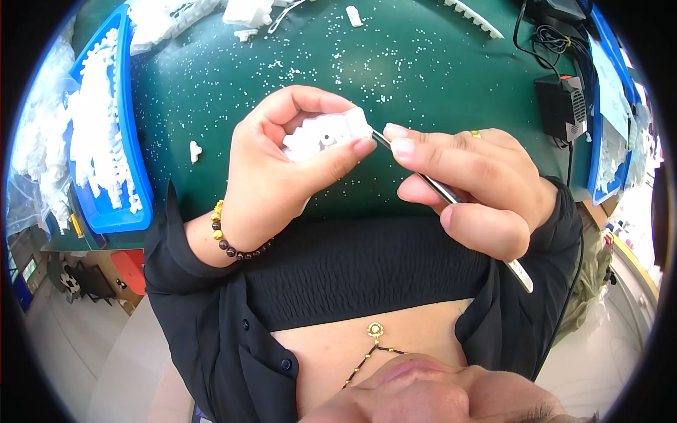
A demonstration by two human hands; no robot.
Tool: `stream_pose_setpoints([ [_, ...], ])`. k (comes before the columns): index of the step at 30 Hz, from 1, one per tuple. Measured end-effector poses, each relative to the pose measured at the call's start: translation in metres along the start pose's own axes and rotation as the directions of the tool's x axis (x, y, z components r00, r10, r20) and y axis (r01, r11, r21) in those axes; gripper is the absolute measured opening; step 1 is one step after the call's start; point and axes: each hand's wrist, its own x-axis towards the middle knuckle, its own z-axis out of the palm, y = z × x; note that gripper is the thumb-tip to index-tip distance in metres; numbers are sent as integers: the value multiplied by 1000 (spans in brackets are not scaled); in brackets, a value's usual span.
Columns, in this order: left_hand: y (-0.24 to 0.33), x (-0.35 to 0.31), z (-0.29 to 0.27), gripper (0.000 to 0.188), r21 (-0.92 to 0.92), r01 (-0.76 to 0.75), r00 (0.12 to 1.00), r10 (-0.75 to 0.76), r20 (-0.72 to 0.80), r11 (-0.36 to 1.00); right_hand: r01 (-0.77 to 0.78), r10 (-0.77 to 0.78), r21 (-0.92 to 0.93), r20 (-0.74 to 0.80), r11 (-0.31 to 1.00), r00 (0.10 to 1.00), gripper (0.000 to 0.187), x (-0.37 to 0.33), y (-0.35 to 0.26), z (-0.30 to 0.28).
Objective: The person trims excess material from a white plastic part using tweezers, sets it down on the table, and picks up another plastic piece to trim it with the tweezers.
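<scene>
My left hand point(275, 158) is closed round a small white moulded plastic part point(324, 135), held just above the table. Its thumb and fingertips pinch the right end of the part, and a small round dark hole shows in the middle. In my right hand point(479, 183) lies a slim, scalpel-like metal tool point(441, 189), gripped between thumb and fingers. The tool's tip reaches the right end of the white part, by my left thumb; what kind of tip it is, I cannot make out. Its flat rear end sticks out below the right hand.
Tiny white crumbs litter the green table point(211, 70). A blue tray point(134, 176) heaped with white parts stands at left. One loose white piece point(195, 151) lies near it. At right are a black power adapter point(560, 106), coiled cables point(553, 39) and another blue tray point(603, 180).
</scene>
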Motion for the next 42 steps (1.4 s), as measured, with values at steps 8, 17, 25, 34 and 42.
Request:
stream_pose_setpoints([
  [8,0,1,0,29,-14,8,1000,-7,5,1000,-33,29,106,44,994,999,42,0,4,-4],
  [17,0,1,0,29,-24,15,1000,-15,13,1000,-18,16,75,23,997,1000,46,-2,0,-2],
  [25,0,1,1,29,-50,11,1000,-10,9,999,-9,8,50,22,999,1000,46,-1,0,-3],
  [34,-1,0,1,28,-59,18,1000,-18,-1,998,9,-10,43,28,999,1000,42,0,3,0],
  [42,-2,1,0,29,-28,18,1000,-18,3,999,-194,205,128,-74,973,976,22,1,1,-3],
])
